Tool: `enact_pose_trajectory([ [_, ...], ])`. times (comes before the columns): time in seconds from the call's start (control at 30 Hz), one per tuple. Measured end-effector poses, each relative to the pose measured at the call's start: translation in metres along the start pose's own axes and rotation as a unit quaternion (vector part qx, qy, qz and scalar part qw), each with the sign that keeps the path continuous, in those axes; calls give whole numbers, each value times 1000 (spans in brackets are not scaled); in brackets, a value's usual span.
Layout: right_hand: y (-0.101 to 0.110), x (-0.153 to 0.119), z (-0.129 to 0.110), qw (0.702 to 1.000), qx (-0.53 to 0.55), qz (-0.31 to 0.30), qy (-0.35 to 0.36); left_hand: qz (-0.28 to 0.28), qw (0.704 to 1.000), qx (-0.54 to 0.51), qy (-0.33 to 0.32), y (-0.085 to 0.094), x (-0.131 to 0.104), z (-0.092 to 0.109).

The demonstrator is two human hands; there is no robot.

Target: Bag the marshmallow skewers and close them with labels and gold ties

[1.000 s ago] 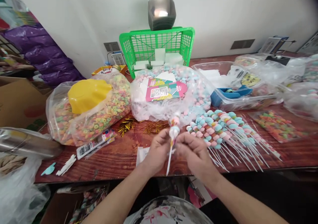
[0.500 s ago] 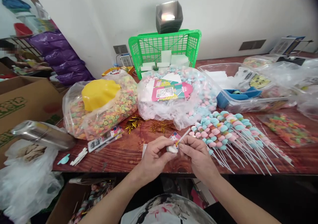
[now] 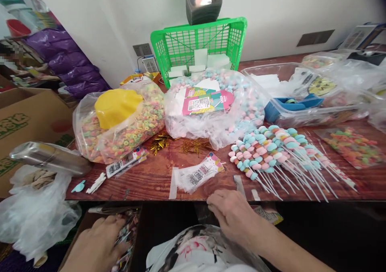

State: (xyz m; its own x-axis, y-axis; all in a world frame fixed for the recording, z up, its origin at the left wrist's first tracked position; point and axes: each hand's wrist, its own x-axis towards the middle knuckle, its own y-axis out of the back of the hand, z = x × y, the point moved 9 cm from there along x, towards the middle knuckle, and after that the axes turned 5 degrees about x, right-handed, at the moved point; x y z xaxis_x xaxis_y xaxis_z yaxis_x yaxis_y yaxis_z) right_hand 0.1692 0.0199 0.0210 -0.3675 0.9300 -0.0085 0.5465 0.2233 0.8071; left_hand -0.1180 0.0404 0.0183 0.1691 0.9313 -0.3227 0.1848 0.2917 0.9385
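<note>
My left hand [image 3: 98,242] is low at the left, over an open box of wrapped candy sticks [image 3: 130,233] below the table edge; its fingers are apart, with nothing seen in them. My right hand [image 3: 232,211] hovers at the table's front edge, fingers bent together; anything inside them is hidden. Just beyond it lie printed clear wrappers [image 3: 197,175] on the red-brown table [image 3: 144,187]. Pink, blue and white marshmallow skewers [image 3: 268,151] are piled to the right, sticks toward me. Gold twist ties [image 3: 194,145] lie behind the wrappers.
Behind stand a bag of ring candy [image 3: 141,115], a bag of marshmallows [image 3: 247,99], a green basket [image 3: 199,40] and a clear bin [image 3: 301,117]. A steel flask [image 3: 51,157] lies left. A bag of gummies [image 3: 352,145] is at right. A person is partly visible far left.
My hands have separated. The left moved down and left to the box; the right dropped to the table edge. The small wrapped piece and white stick are no longer seen between them.
</note>
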Motion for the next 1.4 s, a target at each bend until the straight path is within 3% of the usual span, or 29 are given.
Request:
enact_pose_trajectory([
  [0.03,4,1,2,1000,-20,15,5,45,998,-22,-44,13,9,24],
  [0.1,14,4,3,995,-71,73,13,119,980,-68,-147,39,32,92],
  [0.2,28,1,6,979,-139,151,6,165,953,-44,-251,65,70,196],
  [0.27,41,-10,20,968,-152,198,-19,166,950,1,-266,70,91,242],
  [0.33,60,-31,41,950,-165,258,-54,150,949,39,-275,66,104,265],
  [0.4,83,-57,63,925,-195,315,-87,140,945,56,-290,57,108,270],
  [0.5,116,-87,85,886,-253,372,-113,165,929,43,-328,44,104,257],
  [0.57,135,-94,95,863,-305,377,-143,221,910,18,-350,41,98,243],
  [0.63,148,-89,107,847,-361,341,-189,287,886,-18,-363,42,92,229],
  [0.73,151,-74,127,840,-412,250,-249,326,872,-67,-359,44,87,215],
  [0.8,147,-65,136,840,-422,213,-267,305,890,-78,-330,46,92,213],
  [0.93,139,-61,143,838,-424,207,-274,245,933,-44,-261,49,101,216],
  [1.07,133,-67,149,837,-422,219,-271,262,928,-60,-259,56,101,215],
  [1.13,133,-72,148,842,-415,247,-241,292,916,-70,-267,57,98,211],
  [1.2,140,-82,140,838,-397,312,-207,305,910,-64,-273,53,95,208],
  [1.33,158,-111,111,815,-298,476,-144,263,927,-48,-262,40,95,205],
  [1.4,156,-116,96,823,-247,500,-106,242,936,-46,-252,37,96,202],
])
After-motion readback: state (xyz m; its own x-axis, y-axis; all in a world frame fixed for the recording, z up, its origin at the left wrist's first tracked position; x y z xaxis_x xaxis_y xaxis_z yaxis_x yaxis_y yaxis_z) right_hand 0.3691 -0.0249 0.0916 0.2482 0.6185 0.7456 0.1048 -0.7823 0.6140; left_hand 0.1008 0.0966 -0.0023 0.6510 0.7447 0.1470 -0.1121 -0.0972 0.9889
